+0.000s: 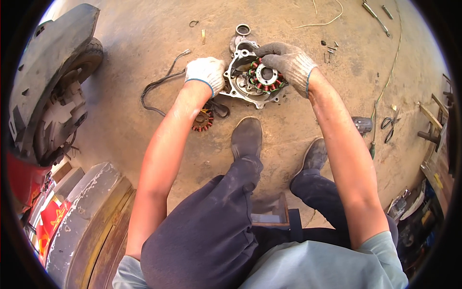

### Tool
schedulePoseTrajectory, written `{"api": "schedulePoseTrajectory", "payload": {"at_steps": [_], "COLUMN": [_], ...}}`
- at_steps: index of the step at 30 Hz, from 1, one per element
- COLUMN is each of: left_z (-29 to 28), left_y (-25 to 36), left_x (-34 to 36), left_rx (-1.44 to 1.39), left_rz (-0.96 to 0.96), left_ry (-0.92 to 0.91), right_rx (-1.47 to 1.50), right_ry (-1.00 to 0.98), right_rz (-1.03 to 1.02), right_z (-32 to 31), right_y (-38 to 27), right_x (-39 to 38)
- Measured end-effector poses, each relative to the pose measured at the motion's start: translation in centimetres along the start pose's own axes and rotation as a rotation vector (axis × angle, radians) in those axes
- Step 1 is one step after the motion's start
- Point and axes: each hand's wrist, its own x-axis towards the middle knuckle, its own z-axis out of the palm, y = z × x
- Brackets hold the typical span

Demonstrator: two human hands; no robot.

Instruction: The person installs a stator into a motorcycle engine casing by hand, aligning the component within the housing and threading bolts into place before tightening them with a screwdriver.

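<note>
A cast metal engine cover [234,86] lies on the floor ahead of my feet, its hollow side up. My left hand [207,72], in a white knitted glove, grips the cover's left edge; its fingertips are hidden. Over the cover's right part, my right hand [290,62], in a soiled glove, has its fingers closed at the rim of a stator coil [266,75] with red and green windings. The stator sits in or just above the cavity; I cannot tell which. Beside my left forearm lies a second stator coil [203,120], partly hidden, near a dark cable [153,89].
A metal ring [243,30] is just beyond the cover. Small bolts [331,50] and a ratchet wrench [376,18] lie at the far right. Nearer are scissors [391,126] and a grey power tool [362,124]. A vehicle's wheel [91,59] stands at left.
</note>
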Motion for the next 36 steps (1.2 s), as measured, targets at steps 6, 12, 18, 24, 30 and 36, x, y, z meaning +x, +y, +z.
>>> {"api": "schedulePoseTrajectory", "payload": {"at_steps": [6,12,18,24,30,36], "left_z": [1.3,0.0,1.0,1.8,2.4,2.0], "left_y": [-0.6,-0.2,0.2,-0.2,-0.7,-1.0], "left_x": [-0.4,0.2,-0.9,-0.5,-0.5,-0.8], "left_rx": [-0.162,-0.076,-0.14,-0.285,-0.398,-0.342], "left_rz": [0.157,0.176,-0.013,0.036,0.057,0.088], "left_ry": [0.172,-0.056,0.096,0.151,0.16,0.121], "right_rx": [0.086,0.324,0.12,-0.33,-0.607,-0.679], "right_ry": [0.029,0.03,-0.037,0.098,0.159,0.316], "right_rz": [-0.043,0.059,0.038,-0.119,-0.258,-0.548], "right_z": [0.8,1.5,3.6,3.7,3.4,3.4], "right_y": [1.4,0.4,0.8,2.1,4.1,5.3], "right_x": [-0.3,-0.6,0.0,1.5,1.2,-0.7]}}
